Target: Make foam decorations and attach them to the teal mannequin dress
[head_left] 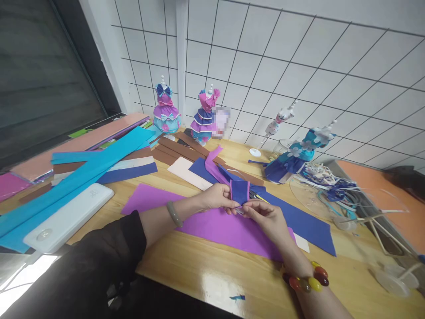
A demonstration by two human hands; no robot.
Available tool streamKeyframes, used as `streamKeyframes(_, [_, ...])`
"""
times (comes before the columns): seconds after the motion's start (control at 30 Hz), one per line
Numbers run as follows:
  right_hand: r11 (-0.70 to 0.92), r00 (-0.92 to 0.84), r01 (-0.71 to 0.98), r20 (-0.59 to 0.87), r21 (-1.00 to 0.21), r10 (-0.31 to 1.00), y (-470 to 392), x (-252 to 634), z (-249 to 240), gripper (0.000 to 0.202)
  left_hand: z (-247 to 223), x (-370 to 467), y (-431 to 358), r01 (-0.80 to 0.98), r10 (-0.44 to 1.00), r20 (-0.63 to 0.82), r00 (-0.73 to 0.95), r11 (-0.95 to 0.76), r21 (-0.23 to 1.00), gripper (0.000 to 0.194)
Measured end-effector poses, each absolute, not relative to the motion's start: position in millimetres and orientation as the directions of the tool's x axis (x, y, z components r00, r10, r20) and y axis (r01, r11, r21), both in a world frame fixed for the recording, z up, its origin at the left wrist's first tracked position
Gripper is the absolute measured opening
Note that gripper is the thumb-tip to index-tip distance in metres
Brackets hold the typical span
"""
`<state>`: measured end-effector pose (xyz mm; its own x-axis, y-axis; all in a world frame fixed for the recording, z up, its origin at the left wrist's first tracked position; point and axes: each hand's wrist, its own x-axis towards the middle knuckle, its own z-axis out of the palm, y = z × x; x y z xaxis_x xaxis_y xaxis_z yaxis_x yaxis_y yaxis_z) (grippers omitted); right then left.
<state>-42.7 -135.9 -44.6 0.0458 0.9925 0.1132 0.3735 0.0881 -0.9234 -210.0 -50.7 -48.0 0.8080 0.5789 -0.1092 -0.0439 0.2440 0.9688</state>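
Note:
Both of my hands meet over the middle of the table around a small navy crepe paper piece with purple edges. My left hand pinches its left lower side between thumb and fingers. At the lower right edge, my right hand closes thumb and fingertips on the same piece. Beneath the hands lies a wide purple crepe paper sheet. A long navy paper strip runs to the right behind my right hand. Scissors with a bit of yellow show partly behind the fingers.
A white power bank and turquoise paper strips lie at left. Paper-dressed mini mannequins stand along the wall, another dressed one at right. Tangled paper scraps sit by an orange-bottomed tray. A small scrap lies near the front edge.

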Motion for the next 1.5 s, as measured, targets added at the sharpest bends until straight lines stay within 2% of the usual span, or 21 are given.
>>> streamKeyframes(0.23, [-0.013,0.107,0.326,0.023,-0.945,0.994,-136.1,-46.6,-41.3,0.019,-52.2,-209.8,-49.5,-0.017,0.568,-0.126,0.813,0.239,0.971,0.034])
streamKeyframes(0.67, [-0.018,0.056,0.337,0.001,-0.941,0.998,-135.3,-43.2,-43.8,0.024,-51.8,-210.8,-48.5,-0.005,0.564,-0.144,0.813,0.255,0.967,0.032])
streamKeyframes(1.13, [-0.080,0.104,0.322,-0.049,-0.943,0.993,-134.1,-43.3,-44.5,0.023,-54.9,-212.1,-48.4,-0.013,0.548,-0.112,0.829,0.218,0.976,0.033])
streamKeyframes(1.5, [-0.052,0.115,0.315,-0.016,-0.948,0.993,-134.1,-47.7,-40.3,0.025,-55.7,-212.2,-48.1,0.008,0.544,-0.126,0.830,0.213,0.977,0.032])
